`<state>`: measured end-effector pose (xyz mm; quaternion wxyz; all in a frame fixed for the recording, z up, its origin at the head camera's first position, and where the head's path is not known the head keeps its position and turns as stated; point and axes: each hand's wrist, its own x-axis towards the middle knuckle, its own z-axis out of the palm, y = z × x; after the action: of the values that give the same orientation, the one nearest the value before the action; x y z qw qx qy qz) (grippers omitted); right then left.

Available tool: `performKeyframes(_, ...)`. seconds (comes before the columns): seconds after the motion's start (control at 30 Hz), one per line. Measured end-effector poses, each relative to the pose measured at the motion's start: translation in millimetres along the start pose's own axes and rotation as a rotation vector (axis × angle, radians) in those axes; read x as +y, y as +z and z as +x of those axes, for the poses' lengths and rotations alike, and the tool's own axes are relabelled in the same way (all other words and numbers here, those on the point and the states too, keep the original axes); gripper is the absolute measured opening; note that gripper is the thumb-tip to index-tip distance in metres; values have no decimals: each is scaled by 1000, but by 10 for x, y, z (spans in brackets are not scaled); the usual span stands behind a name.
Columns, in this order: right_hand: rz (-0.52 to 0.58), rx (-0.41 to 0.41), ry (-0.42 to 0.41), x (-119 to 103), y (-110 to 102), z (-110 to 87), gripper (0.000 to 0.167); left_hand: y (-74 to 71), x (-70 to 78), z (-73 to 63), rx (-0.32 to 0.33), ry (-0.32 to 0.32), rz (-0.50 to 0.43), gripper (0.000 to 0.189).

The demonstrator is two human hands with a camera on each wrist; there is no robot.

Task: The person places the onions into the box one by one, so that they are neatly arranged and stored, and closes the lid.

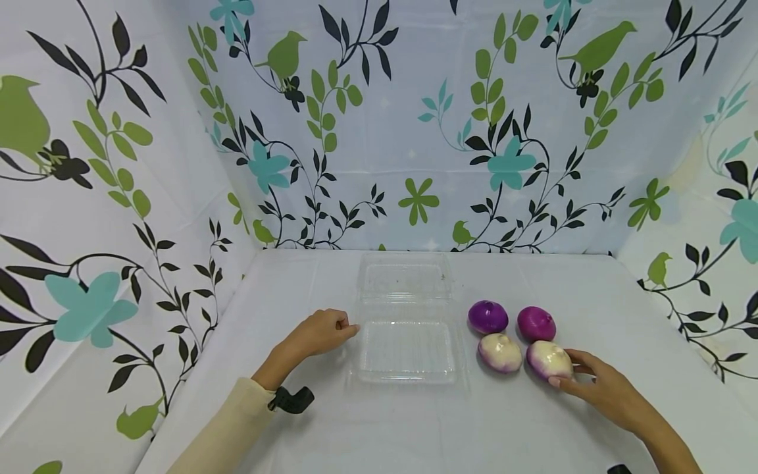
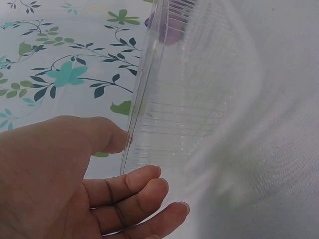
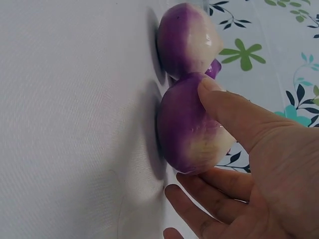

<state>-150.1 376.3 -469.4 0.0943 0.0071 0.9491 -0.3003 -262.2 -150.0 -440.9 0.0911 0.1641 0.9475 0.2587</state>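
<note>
In the head view, my right hand grips a glossy purple-and-white turnip. The right wrist view shows its thumb pressed on the turnip and fingers round the far side. Touching that one is a second purple-and-white turnip; just behind sit a dark purple one and a magenta-purple one. To the left a clear plastic clamshell container lies unfolded. At its left edge rests my left hand, thumb against the rim, other fingers loosely bent.
A white cloth covers the table. Patterned fabric with leaves and birds hangs behind and at both sides. A black wrist-worn device sits by the left sleeve; part of another dark device shows at the bottom right.
</note>
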Motion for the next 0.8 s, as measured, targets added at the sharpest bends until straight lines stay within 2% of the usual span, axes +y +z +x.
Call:
performKeyframes(0.47, 11, 55, -26, -3, 48, -39, 89, 10, -5, -12, -11, 12, -21, 32)
performKeyframes(0.8, 7, 127, -99, -88, -32, -54, 83, -13, 23, -11, -3, 45, -25, 32)
